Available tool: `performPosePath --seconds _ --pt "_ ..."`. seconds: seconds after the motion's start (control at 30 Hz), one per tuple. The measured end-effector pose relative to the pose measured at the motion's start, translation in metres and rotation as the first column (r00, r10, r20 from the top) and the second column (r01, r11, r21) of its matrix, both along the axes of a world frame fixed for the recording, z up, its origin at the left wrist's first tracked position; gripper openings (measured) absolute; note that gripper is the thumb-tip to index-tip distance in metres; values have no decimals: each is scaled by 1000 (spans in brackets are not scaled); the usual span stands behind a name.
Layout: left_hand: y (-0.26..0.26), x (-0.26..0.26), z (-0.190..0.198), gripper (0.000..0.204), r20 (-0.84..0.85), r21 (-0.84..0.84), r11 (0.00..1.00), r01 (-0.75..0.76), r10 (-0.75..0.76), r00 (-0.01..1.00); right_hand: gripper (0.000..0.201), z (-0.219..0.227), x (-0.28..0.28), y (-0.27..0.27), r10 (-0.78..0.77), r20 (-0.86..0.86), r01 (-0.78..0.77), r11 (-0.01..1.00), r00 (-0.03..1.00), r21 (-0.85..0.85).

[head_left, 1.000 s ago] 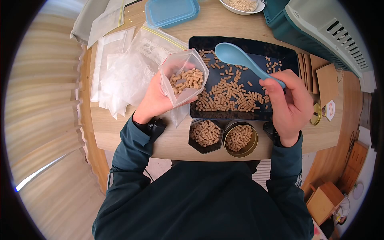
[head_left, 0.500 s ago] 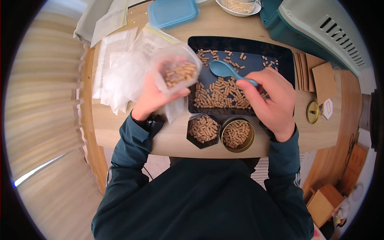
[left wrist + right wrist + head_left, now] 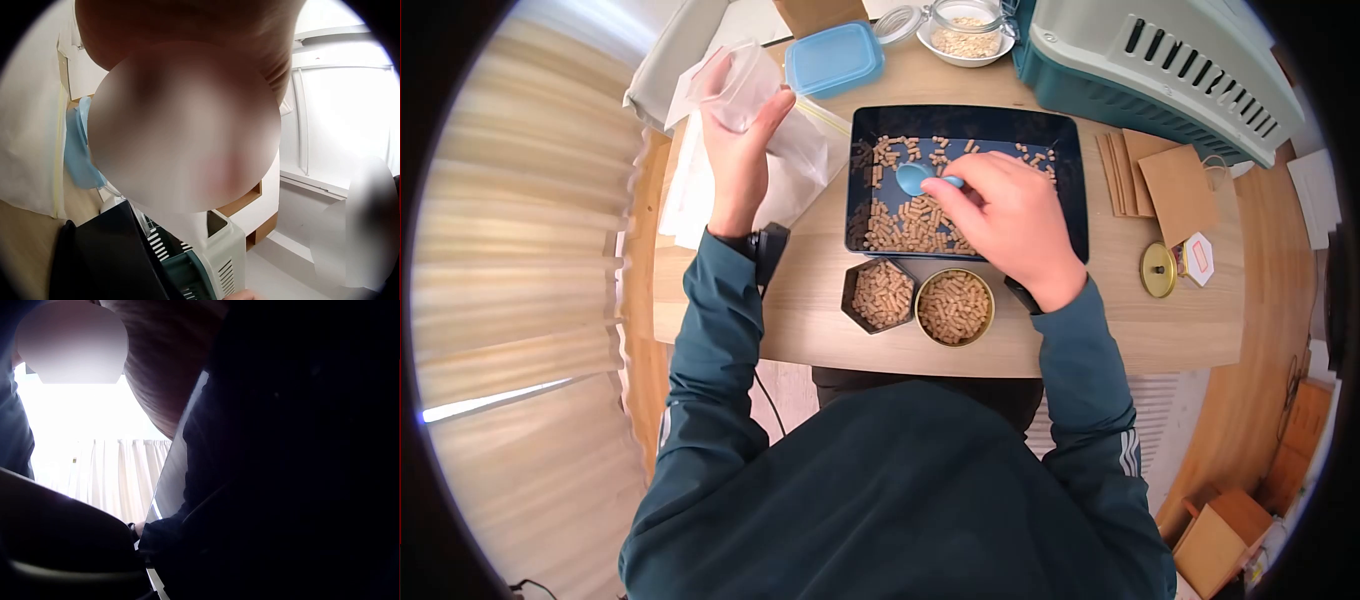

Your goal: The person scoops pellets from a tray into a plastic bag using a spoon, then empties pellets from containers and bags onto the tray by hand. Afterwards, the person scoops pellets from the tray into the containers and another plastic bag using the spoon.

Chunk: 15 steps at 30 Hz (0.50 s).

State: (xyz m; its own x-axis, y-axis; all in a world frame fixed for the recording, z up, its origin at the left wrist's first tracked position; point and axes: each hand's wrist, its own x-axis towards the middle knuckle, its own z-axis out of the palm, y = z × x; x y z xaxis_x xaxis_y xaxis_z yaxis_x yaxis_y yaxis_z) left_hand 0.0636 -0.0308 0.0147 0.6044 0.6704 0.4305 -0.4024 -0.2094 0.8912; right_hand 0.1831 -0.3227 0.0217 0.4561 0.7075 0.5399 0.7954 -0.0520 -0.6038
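Observation:
My left hand [image 3: 738,165] is raised at the back left of the table. Its thumb and fingers grip a translucent container [image 3: 745,85], and no pellets show in it from here. Over the dark blue tray [image 3: 1068,150], my right hand [image 3: 1020,215] pinches the handle of a blue spoon [image 3: 912,179], its bowl low among the tan pellets [image 3: 905,232]. In front of the tray stand a black hexagonal box [image 3: 852,300] and a round gold tin [image 3: 990,322], both holding pellets. The right wrist view is mostly dark.
Clear plastic bags [image 3: 805,165] lie under my left forearm's side. At the back are a blue lidded box [image 3: 835,60], a glass jar of flakes [image 3: 968,38] and a pet carrier [image 3: 1160,70]. To the right are brown paper bags [image 3: 1180,195] and a gold lid [image 3: 1158,270].
My left hand has carried the translucent container back and left, away from the tray, tipping it. My right hand has moved left with the spoon, lowering it toward the pellets.

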Motion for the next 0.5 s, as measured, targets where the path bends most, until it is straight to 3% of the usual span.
performPosePath --seconds 0.07,0.2,0.27,0.43,0.5 --pt "5 16 8 81 -71 213 976 -52 68 995 22 -1 0 -2 7 19 -7 1000 1000 12" --pt "-2 56 36 98 -128 253 967 32 1 992 19 0 -1 -4 17 67 -18 999 998 28" --pt "-11 78 43 79 -162 302 953 9 42 986 25 -2 1 -3 11 66 -13 999 998 32" --pt "-40 117 61 103 -288 296 955 3 87 954 26 -4 2 -5 21 61 -24 998 998 50" --pt "-51 132 62 68 -176 293 952 -85 141 974 26 -4 2 -6 21 57 -24 999 998 48"
